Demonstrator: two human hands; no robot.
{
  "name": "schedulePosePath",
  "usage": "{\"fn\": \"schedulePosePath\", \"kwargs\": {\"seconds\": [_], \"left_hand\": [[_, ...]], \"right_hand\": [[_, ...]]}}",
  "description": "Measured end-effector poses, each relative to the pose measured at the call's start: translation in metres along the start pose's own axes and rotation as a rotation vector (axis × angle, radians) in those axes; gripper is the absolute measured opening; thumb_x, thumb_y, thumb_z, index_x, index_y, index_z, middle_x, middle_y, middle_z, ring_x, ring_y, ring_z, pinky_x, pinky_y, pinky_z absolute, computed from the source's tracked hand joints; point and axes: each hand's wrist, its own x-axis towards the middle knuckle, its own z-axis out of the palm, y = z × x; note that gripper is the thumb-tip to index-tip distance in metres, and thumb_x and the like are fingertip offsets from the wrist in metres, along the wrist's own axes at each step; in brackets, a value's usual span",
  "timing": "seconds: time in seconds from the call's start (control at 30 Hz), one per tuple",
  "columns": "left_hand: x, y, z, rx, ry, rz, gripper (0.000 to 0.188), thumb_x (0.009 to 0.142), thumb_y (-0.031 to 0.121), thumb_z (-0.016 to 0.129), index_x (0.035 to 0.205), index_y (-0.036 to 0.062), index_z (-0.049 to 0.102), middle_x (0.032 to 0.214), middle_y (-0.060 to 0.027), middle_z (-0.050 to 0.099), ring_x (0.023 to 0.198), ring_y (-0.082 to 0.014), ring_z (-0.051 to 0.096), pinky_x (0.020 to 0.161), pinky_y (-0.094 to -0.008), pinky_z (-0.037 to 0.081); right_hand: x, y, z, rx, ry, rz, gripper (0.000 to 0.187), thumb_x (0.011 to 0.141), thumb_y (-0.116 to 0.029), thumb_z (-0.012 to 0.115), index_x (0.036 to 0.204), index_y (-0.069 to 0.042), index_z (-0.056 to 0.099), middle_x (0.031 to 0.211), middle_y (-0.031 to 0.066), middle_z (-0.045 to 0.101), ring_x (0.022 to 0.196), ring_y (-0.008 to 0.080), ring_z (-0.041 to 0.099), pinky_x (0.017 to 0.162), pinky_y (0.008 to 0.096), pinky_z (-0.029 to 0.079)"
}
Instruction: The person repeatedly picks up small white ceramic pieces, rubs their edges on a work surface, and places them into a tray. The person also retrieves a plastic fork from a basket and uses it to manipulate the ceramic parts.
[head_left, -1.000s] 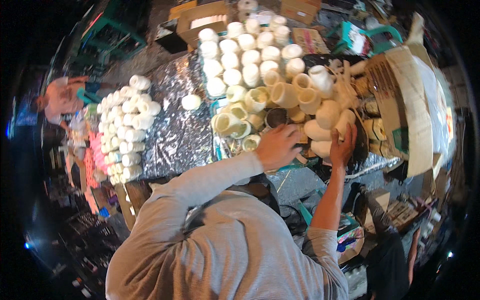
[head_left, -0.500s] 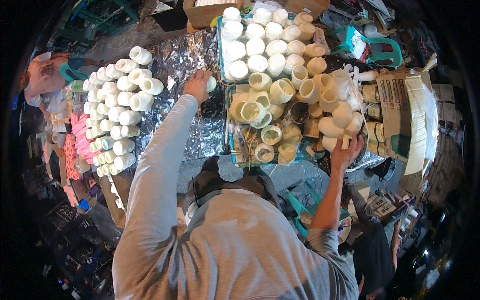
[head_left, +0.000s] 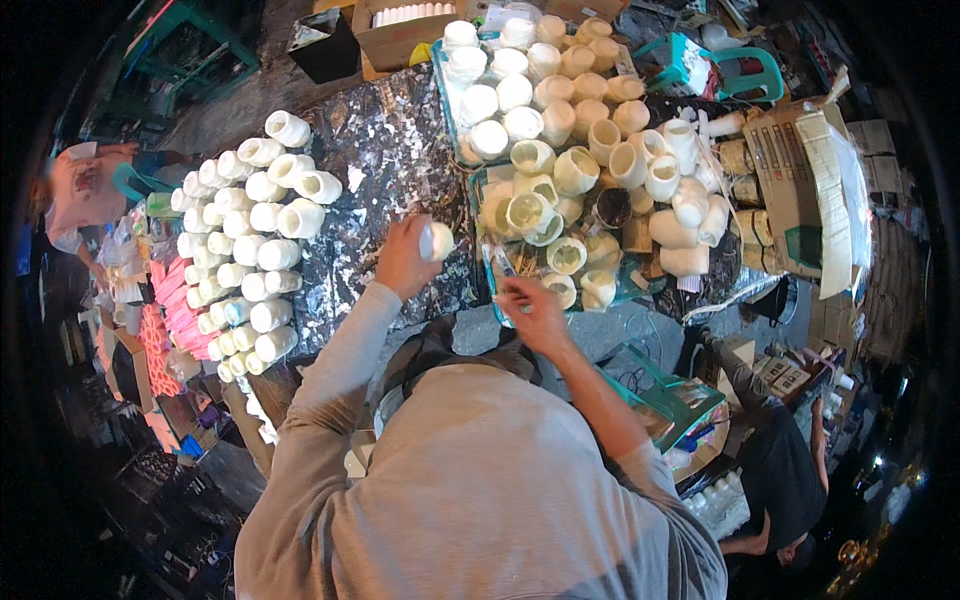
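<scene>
My left hand [head_left: 405,258] is closed round a small white cup [head_left: 437,241], held up over the foil-covered table [head_left: 390,150]; cup sticks out on the right side of the fist, fingers wrapped tight. My right hand [head_left: 530,312] is near the tray's near-left corner, fingers pinched together on smth thin, too small to tell what. Hands are near each other but apart.

To the right & far: a teal tray [head_left: 445,75] packed w/ cups [head_left: 560,130], whiter ones at the far-left end, cream/tan ones to the right, several lying on their sides w/ open mouths showing. To the left: rows of white cups [head_left: 255,240] lying on the table, well apart from the held cup. Pink stack [head_left: 175,315] just left of those rows.

Far edge: cardboard box [head_left: 400,30] w/ white pieces inside. Far right: folded cardboard [head_left: 810,190], teal stool [head_left: 715,65]. Another person [head_left: 85,190] at far left, one more [head_left: 785,480] near right, low. My grey sleeves fill the near part of the view.
</scene>
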Motion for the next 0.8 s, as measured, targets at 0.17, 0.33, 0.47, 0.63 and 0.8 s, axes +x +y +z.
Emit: {"fn": "schedulePosePath", "kwargs": {"seconds": [0.17, 0.33, 0.47, 0.63, 0.8], "left_hand": [[-0.027, -0.031, 0.028, 0.204, -0.142, 0.044, 0.082, 0.068, 0.012, 0.086, 0.141, 0.0068, 0.05, 0.138, -0.0176, 0.053, 0.128, -0.0427, 0.049, 0.111, -0.0482, 0.044], [-0.043, -0.058, 0.042, 0.125, -0.123, 0.005, 0.092, 0.071, 0.029, 0.092, 0.147, 0.0061, 0.046, 0.145, -0.0208, 0.049, 0.135, -0.044, 0.045, 0.115, -0.0486, 0.041], [-0.046, -0.068, 0.046, -0.097, -0.02, -0.157, 0.095, 0.073, 0.036, 0.092, 0.149, 0.0056, 0.044, 0.148, -0.0262, 0.047, 0.138, -0.0459, 0.044, 0.116, -0.0487, 0.04], [-0.053, -0.067, 0.042, -0.115, 0.05, -0.149, 0.079, 0.074, 0.023, 0.088, 0.142, 0.0053, 0.051, 0.144, -0.0255, 0.052, 0.134, -0.045, 0.05, 0.115, -0.0481, 0.041], [-0.093, -0.07, 0.007, 0.0, 0.14, -0.121, 0.074, 0.07, 0.012, 0.082, 0.138, 0.0086, 0.055, 0.143, -0.0242, 0.051, 0.133, -0.0442, 0.048, 0.116, -0.0481, 0.04]], "right_hand": [[0.001, 0.038, 0.049, -0.323, -0.159, 0.125, 0.04, 0.09, -0.023, 0.076, 0.124, -0.002, 0.07, 0.108, 0.0204, 0.072, 0.096, 0.0355, 0.072, 0.088, 0.0412, 0.057], [-0.005, 0.048, 0.035, -0.729, 0.018, -0.081, 0.039, 0.089, -0.023, 0.074, 0.118, 0.002, 0.067, 0.113, 0.0202, 0.067, 0.101, 0.0397, 0.068, 0.087, 0.049, 0.056], [0.014, 0.037, 0.051, -0.732, 0.035, -0.19, 0.036, 0.089, -0.02, 0.073, 0.117, 0.001, 0.067, 0.111, 0.0196, 0.066, 0.102, 0.0407, 0.067, 0.086, 0.0499, 0.056], [0.033, 0.028, 0.09, -0.682, -0.162, -0.177, 0.032, 0.091, -0.022, 0.071, 0.114, 0.001, 0.069, 0.112, 0.0172, 0.068, 0.106, 0.0385, 0.066, 0.088, 0.0472, 0.055], [0.068, 0.035, 0.117, -0.874, -0.288, -0.482, 0.045, 0.098, -0.029, 0.063, 0.128, 0.003, 0.061, 0.134, 0.0241, 0.057, 0.138, 0.0438, 0.043, 0.112, 0.0541, 0.04]]}}
